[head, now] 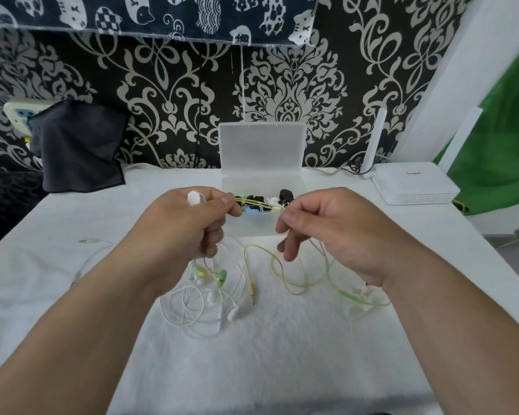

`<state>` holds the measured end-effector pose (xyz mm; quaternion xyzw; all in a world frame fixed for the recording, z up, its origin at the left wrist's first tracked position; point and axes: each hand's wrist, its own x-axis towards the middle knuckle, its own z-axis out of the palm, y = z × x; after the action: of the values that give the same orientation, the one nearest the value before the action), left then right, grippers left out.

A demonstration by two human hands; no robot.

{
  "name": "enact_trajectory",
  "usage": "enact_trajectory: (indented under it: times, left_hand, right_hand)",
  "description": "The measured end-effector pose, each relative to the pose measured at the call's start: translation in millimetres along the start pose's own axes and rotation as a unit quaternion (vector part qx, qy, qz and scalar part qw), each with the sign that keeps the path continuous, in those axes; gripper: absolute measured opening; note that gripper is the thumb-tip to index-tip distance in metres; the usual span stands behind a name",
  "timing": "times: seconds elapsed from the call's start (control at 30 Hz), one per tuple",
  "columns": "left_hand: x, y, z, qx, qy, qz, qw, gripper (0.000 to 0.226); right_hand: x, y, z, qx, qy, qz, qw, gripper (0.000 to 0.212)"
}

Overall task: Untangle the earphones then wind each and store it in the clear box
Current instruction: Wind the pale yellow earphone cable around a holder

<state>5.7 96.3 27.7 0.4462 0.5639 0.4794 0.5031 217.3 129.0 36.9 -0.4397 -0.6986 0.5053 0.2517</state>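
- Two hands, left hand (189,226) and right hand (324,226), pinching one yellow cord (256,202).
- One clear box (252,228) just behind the grip.
- Two green earbuds (221,278) beneath it.

Black wallpaper (282,85) with a cream floral pattern fills the back wall. A dark blue cloth (150,16) printed with white cats hangs across the top. A dark grey cloth (78,145) hangs at the left, partly over a wall socket (17,110). A white cover lies over the worktop (282,369). At the right a white router (414,187) stands on the worktop, beside a green sheet (498,145).
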Motion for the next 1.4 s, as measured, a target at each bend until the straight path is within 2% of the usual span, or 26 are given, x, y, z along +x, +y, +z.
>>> enact_trajectory:
  times: [0.1,0.2,0.33,0.4,0.5,0.57,0.63,0.7,0.77,0.97,1.1,1.2,1.3,1.4]
  left_hand:
    - [1,-3,0,-0.004,0.008,-0.008,1.0,0.029]
    - [0,-10,4,-0.016,0.027,0.002,1.0,0.043]
    - [-1,-13,1,0.133,0.125,0.049,0.982,0.05]
    - [-3,-9,1,0.138,0.13,0.061,0.98,0.049]
    - [-1,-9,5,0.043,0.099,0.053,0.993,0.044]
    - [3,-12,8,0.004,0.103,0.043,0.994,0.037]
    - [5,-14,12,-0.081,0.102,0.022,0.991,0.026]
    - [6,-15,14,-0.172,0.09,-0.001,0.981,0.015]
    - [6,-16,17,-0.205,0.073,-0.009,0.976,0.011]
    - [0,-21,30,-0.126,0.059,-0.004,0.99,0.008]
    - [0,-19,31,-0.189,0.084,-0.008,0.978,0.012]
    - [0,-20,32,-0.186,0.109,0.024,0.976,0.029]
    - [-1,-22,33,-0.107,0.098,0.059,0.988,0.031]
    - [-3,-22,34,0.002,0.084,0.087,0.993,0.017]
  right_hand:
    - [1,-2,3,0.081,0.052,-0.02,0.995,0.024]
    - [2,-9,6,0.189,0.094,-0.02,0.977,0.025]
    - [2,-11,2,0.212,0.124,-0.022,0.969,0.028]
    - [2,-10,1,0.197,0.13,-0.018,0.972,0.03]
    - [4,-4,2,0.096,0.129,0.003,0.987,0.031]
    - [3,0,5,0.002,0.1,0.027,0.995,0.028]
    - [2,2,9,-0.057,0.049,0.049,0.996,0.025]
    - [0,1,12,-0.078,0.004,0.055,0.995,0.023]
    - [0,0,14,-0.073,-0.009,0.046,0.996,0.022]
    - [-1,-4,17,-0.07,-0.027,0.002,0.997,0.022]
    - [-3,-5,10,-0.07,-0.033,0.013,0.997,0.021]
    - [-7,-8,9,-0.087,-0.067,0.027,0.994,0.02]
    - [-9,-9,14,-0.108,-0.091,0.026,0.99,0.02]
    - [-7,-8,15,-0.109,-0.048,0.013,0.993,0.021]
